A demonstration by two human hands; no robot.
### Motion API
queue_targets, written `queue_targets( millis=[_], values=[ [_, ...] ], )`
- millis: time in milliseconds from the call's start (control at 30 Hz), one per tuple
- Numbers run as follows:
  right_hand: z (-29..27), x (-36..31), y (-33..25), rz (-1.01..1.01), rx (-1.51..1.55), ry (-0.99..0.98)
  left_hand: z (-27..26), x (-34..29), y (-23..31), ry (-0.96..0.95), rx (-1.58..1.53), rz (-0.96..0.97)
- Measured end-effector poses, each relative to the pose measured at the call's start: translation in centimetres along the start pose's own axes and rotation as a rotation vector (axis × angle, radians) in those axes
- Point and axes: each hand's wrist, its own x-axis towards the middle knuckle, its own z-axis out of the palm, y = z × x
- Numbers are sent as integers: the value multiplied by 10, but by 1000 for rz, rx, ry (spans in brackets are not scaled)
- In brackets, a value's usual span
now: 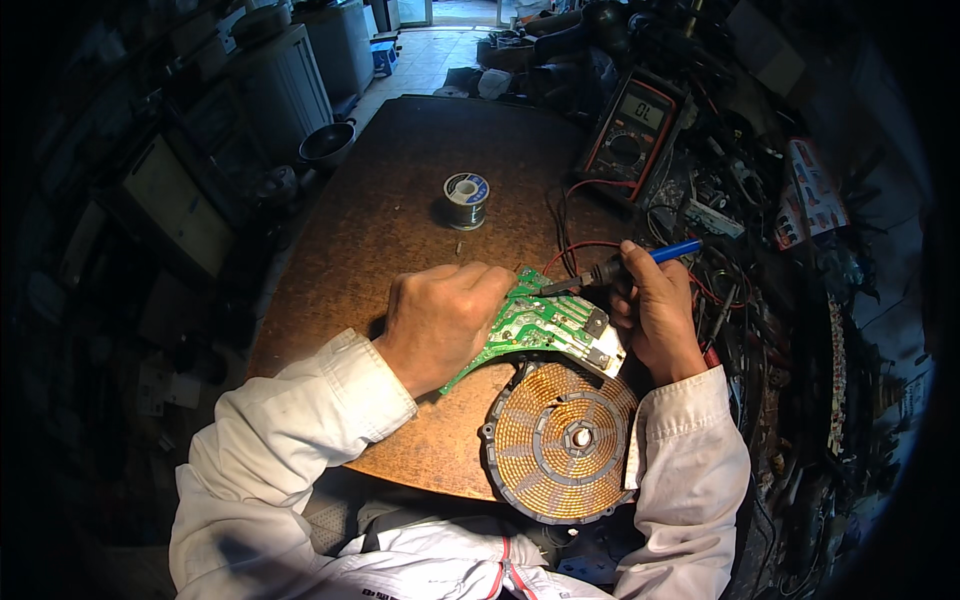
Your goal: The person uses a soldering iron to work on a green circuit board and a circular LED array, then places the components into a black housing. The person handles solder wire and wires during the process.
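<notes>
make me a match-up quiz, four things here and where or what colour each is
1. circuit board
2. coil disc
3. wire spool
4. blue-ended tool

A. upright on the table
B. held in the right hand
C. green, gripped by the left hand
D. copper-coloured rings

Pairs: 1-C, 2-D, 3-A, 4-B

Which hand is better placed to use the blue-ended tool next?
Probably the right hand: it grips the blue-ended tool, tip at the green board, while the left hand holds the board.
</notes>
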Motion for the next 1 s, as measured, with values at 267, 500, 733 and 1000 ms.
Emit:
queue_targets(
  millis=[267,500,733,1000],
  values=[
    [-5,2,3,-5,2,-14,-2,1,1,-13,10,1],
    [-6,2,4,-14,-1,-29,4,1,-2,70,-7,53],
    [-5,2,4,-14,0,-22,5,2,-3,82,6,66],
    [-5,2,3,-12,-5,-17,1,0,0,-31,32,0]
  ],
)
